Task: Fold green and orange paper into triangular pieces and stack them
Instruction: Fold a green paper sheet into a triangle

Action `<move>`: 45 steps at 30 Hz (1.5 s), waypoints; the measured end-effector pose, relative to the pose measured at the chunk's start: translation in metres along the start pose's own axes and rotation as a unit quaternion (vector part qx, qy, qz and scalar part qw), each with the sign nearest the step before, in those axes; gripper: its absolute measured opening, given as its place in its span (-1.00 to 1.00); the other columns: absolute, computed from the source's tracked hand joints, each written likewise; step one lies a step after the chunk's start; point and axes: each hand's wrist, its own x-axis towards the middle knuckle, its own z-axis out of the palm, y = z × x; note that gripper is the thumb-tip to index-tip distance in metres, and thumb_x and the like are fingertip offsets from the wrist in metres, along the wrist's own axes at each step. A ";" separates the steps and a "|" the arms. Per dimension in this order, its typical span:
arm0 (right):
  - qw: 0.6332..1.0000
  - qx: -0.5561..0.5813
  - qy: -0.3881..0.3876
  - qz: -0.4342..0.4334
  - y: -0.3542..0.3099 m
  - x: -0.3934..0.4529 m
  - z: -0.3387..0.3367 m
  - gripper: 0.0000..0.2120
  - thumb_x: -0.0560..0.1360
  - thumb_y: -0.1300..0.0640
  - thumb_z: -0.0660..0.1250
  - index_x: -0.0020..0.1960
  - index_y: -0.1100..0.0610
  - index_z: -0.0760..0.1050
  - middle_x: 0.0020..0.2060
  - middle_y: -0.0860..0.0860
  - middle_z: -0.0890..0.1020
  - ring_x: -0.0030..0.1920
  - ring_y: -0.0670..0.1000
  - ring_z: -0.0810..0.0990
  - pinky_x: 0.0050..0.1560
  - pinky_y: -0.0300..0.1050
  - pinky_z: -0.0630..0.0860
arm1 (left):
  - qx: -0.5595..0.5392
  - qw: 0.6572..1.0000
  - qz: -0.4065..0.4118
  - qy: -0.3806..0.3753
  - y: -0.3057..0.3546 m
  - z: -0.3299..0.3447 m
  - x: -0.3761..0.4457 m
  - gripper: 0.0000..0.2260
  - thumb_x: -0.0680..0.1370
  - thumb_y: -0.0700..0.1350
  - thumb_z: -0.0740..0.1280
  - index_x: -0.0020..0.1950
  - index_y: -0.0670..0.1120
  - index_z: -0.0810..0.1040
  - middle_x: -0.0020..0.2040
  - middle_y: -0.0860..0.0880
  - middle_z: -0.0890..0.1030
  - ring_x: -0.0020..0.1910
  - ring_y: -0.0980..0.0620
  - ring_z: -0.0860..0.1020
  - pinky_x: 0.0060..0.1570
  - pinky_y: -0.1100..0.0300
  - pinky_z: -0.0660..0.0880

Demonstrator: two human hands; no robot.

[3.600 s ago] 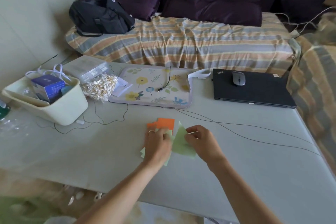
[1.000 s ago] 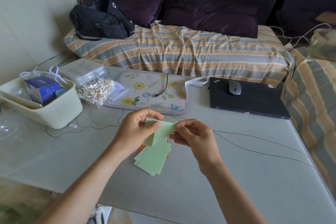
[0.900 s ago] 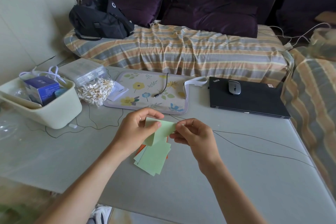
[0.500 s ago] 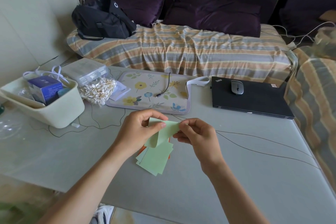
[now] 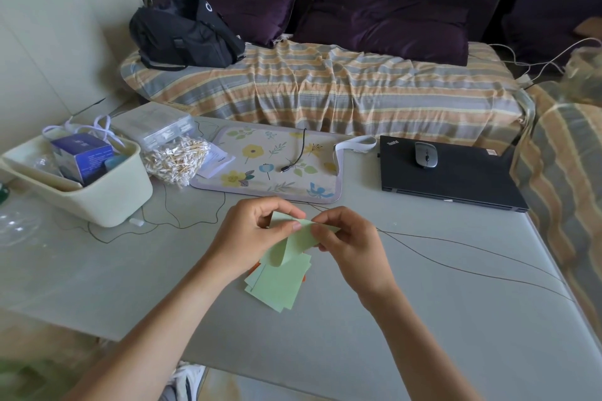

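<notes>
A light green paper sheet (image 5: 298,241) is held a little above the grey table (image 5: 423,319), bent over on itself. My left hand (image 5: 250,238) pinches its left part between thumb and fingers. My right hand (image 5: 350,247) pinches its right end. Under my hands a small pile of green sheets (image 5: 277,286) lies flat on the table. Slivers of orange paper (image 5: 303,278) stick out from beneath that pile.
A cream bin (image 5: 84,185) with a blue box stands at the left, a bag of cotton swabs (image 5: 177,161) beside it. A floral mat (image 5: 277,166) lies behind my hands, a closed black laptop (image 5: 456,179) with a mouse (image 5: 425,155) at right. Thin cables (image 5: 472,273) cross the table.
Earlier both hands pressed paper flat on the table. Since then one green sheet has been lifted and bent over, and over the last second its loose end has curled further down.
</notes>
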 end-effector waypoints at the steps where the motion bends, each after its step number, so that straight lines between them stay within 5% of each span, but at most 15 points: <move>1: 1.000 0.000 -0.001 0.004 0.000 0.000 0.000 -0.91 0.53 0.27 0.41 -0.10 0.11 0.62 -0.23 0.02 0.69 -0.28 0.00 0.63 -0.05 0.11 0.61 | -0.007 1.000 -0.002 -0.004 0.001 0.000 -0.001 -0.92 0.52 -0.30 0.46 -0.01 -0.17 0.70 -0.60 0.18 0.34 -0.58 0.22 0.34 -0.48 0.46 0.22; 5: 1.000 -0.015 -0.014 0.000 0.000 0.000 0.002 -0.93 0.54 0.19 0.43 -0.10 0.07 0.64 -0.20 -0.03 0.70 -0.20 0.11 0.65 -0.06 0.09 0.60 | -0.018 0.999 0.012 -0.024 0.003 0.002 -0.002 -0.91 0.53 -0.36 0.43 0.01 -0.25 0.68 -0.61 0.21 0.37 -0.60 0.28 0.39 -0.48 0.53 0.26; 10: 1.000 0.008 -0.013 0.008 0.001 0.000 0.002 -0.93 0.55 0.18 0.43 -0.10 0.15 0.65 -0.22 -0.02 0.70 -0.30 -0.06 0.60 -0.21 -0.18 0.57 | -0.012 0.999 0.012 -0.032 -0.004 0.001 0.001 -0.87 0.52 -0.28 0.47 0.05 -0.15 0.71 -0.55 0.19 0.39 -0.53 0.25 0.35 -0.41 0.45 0.25; 14: 0.999 0.041 -0.006 0.021 0.001 0.001 0.002 -0.92 0.56 0.23 0.41 -0.09 0.19 0.65 -0.21 0.05 0.70 -0.25 -0.02 0.64 -0.18 -0.19 0.60 | -0.040 0.998 0.001 -0.043 -0.010 -0.001 0.004 -0.79 0.49 -0.12 0.53 0.11 0.06 0.69 -0.31 -0.19 0.56 -0.35 -0.09 0.43 -0.25 0.17 0.37; 17: 0.999 0.045 -0.008 0.023 0.002 0.001 0.002 -0.92 0.57 0.22 0.40 -0.09 0.19 0.65 -0.20 0.09 0.70 -0.24 0.00 0.64 -0.15 -0.12 0.61 | -0.055 0.998 -0.002 -0.041 -0.010 -0.001 0.003 -0.84 0.51 -0.20 0.50 0.05 0.01 0.70 -0.33 -0.06 0.61 -0.35 0.03 0.47 -0.29 0.23 0.40; 21: 0.999 0.048 -0.006 0.020 0.002 0.001 0.003 -0.92 0.57 0.22 0.41 -0.09 0.18 0.65 -0.20 0.10 0.70 -0.25 0.00 0.63 -0.16 -0.13 0.60 | -0.026 0.999 0.009 -0.020 -0.011 0.000 0.003 -0.90 0.52 -0.18 0.50 -0.02 0.01 0.71 -0.48 0.15 0.32 -0.43 0.10 0.24 -0.39 0.27 0.20; 29: 0.999 -0.024 0.014 -0.022 0.001 -0.001 0.006 -0.93 0.54 0.19 0.43 -0.06 0.03 0.63 -0.20 -0.05 0.69 -0.25 -0.05 0.64 -0.16 -0.10 0.59 | 0.012 0.999 0.031 0.008 -0.013 0.001 0.004 -0.91 0.51 -0.14 0.51 -0.07 0.06 0.71 -0.47 0.13 0.19 -0.42 0.09 0.18 -0.36 0.16 0.11; 31: 0.994 -0.079 0.041 -0.069 0.002 -0.003 0.007 -0.87 0.52 0.18 0.45 -0.02 -0.03 0.60 -0.17 -0.09 0.67 -0.17 -0.09 0.66 -0.17 -0.23 0.57 | 0.009 0.999 0.029 0.018 -0.015 0.002 0.005 -0.91 0.51 -0.14 0.52 -0.08 0.07 0.71 -0.46 0.13 0.17 -0.42 0.09 0.17 -0.34 0.13 0.10; 34: 0.974 -0.140 0.076 -0.158 0.000 -0.005 0.009 -0.90 0.51 0.21 0.48 -0.04 0.03 0.63 -0.15 -0.13 0.67 -0.10 -0.10 0.64 -0.17 -0.43 0.46 | -0.013 0.999 0.023 0.029 -0.016 0.003 0.006 -0.92 0.50 -0.12 0.52 -0.07 0.07 0.72 -0.42 0.10 0.17 -0.39 0.04 0.18 -0.27 0.08 0.11; 38: 0.958 -0.162 0.095 -0.216 0.004 -0.003 0.008 -0.92 0.50 0.24 0.49 -0.06 0.08 0.67 -0.16 -0.13 0.66 -0.14 -0.09 0.64 -0.14 -0.32 0.54 | -0.024 0.999 0.016 0.039 -0.016 0.003 0.006 -0.91 0.50 -0.14 0.52 -0.07 0.06 0.72 -0.40 0.07 0.15 -0.39 0.04 0.17 -0.28 0.08 0.09; 42: 0.962 -0.158 0.082 -0.205 0.004 -0.003 0.007 -0.92 0.51 0.24 0.47 -0.06 0.07 0.67 -0.17 -0.14 0.67 -0.13 -0.08 0.65 -0.13 -0.33 0.54 | -0.027 0.999 0.012 0.037 -0.015 0.002 0.005 -0.92 0.50 -0.18 0.51 -0.08 0.00 0.72 -0.47 0.14 0.18 -0.44 0.11 0.18 -0.37 0.18 0.12; 45: 0.987 -0.105 0.060 -0.106 0.000 -0.002 0.007 -0.93 0.52 0.20 0.45 -0.09 0.04 0.65 -0.20 -0.15 0.69 -0.18 -0.10 0.67 -0.16 -0.27 0.56 | -0.025 0.999 0.018 0.017 -0.011 0.003 0.003 -0.94 0.51 -0.26 0.48 -0.06 -0.13 0.70 -0.55 0.17 0.31 -0.51 0.20 0.27 -0.43 0.36 0.20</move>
